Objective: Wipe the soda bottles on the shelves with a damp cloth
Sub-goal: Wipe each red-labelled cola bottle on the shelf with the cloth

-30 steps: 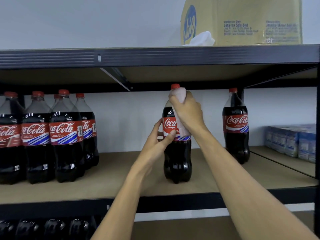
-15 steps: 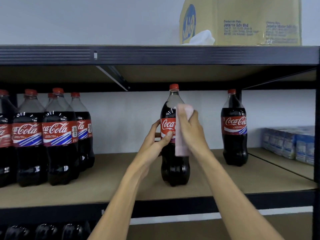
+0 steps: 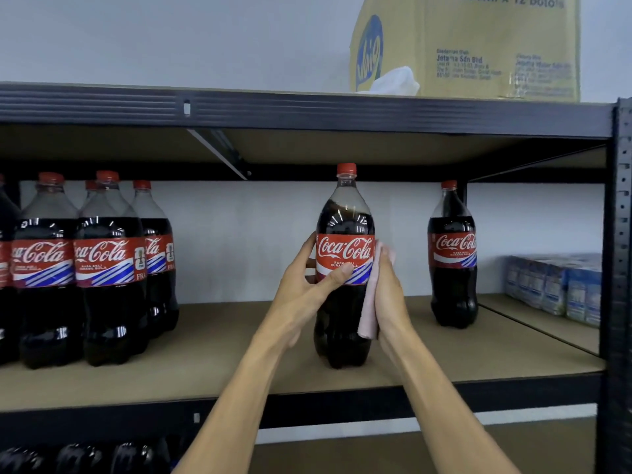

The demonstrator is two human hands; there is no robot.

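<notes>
Two hands (image 3: 345, 289), bottle (image 3: 344, 227), cloth (image 3: 370, 306), mid-shelf

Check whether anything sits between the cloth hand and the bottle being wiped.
Nothing visible does. The right hand presses the cloth flat against the right side of the bottle, and the left hand steadies it on the label. The next bottle stands apart, further right.

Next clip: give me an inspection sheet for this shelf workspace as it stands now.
Surface: brown middle shelf, dark metal frame.
Job's things: centre bottle upright on the shelf; pink cloth against its right side; bottle group left; lone bottle right.
Clutter: yellow carton and white rag on the top shelf; blue packs far right.
Grippers: left hand grips the label; right hand presses the cloth.
Cables: nothing seen.
Surroundings: white wall; more bottles below.
</notes>
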